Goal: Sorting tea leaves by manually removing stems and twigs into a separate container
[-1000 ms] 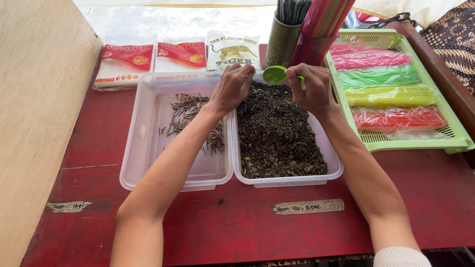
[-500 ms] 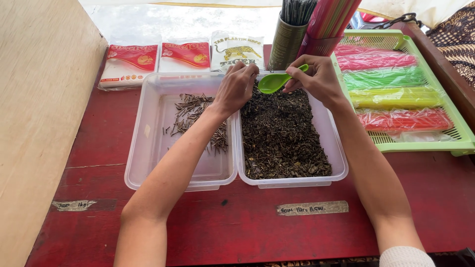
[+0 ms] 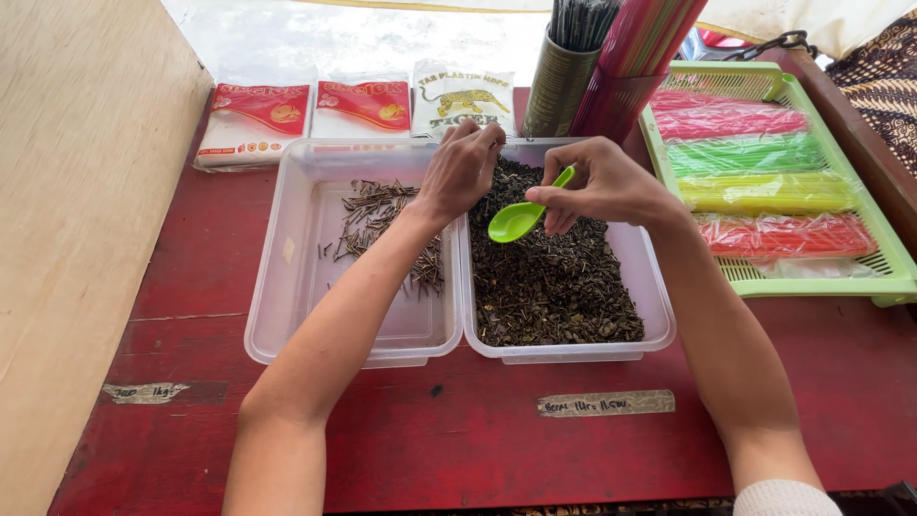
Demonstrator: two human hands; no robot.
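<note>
Two clear plastic tubs sit side by side on a red table. The right tub (image 3: 659,330) is filled with dark dried leaves and bits (image 3: 559,287). The left tub (image 3: 277,287) holds a thin scatter of dark stems (image 3: 377,215). My right hand (image 3: 607,182) holds a small green plastic spoon (image 3: 521,218) by its handle, bowl tilted over the dark leaves. My left hand (image 3: 463,167) reaches across the left tub, fingers pinched together at the far edge of the dark pile; whether it grips anything is hidden.
Behind the tubs lie two red-and-white packets (image 3: 256,119) and a white plastic-bag pack (image 3: 463,96). A cylindrical holder with dark sticks (image 3: 564,81) stands behind. A green tray (image 3: 888,277) with coloured straw bundles lies to the right. A wooden board (image 3: 86,239) borders the left.
My right hand has brought the green spoon down and toward me, from the back rim to above the dark leaves. My left hand stays at the far edge of the pile.
</note>
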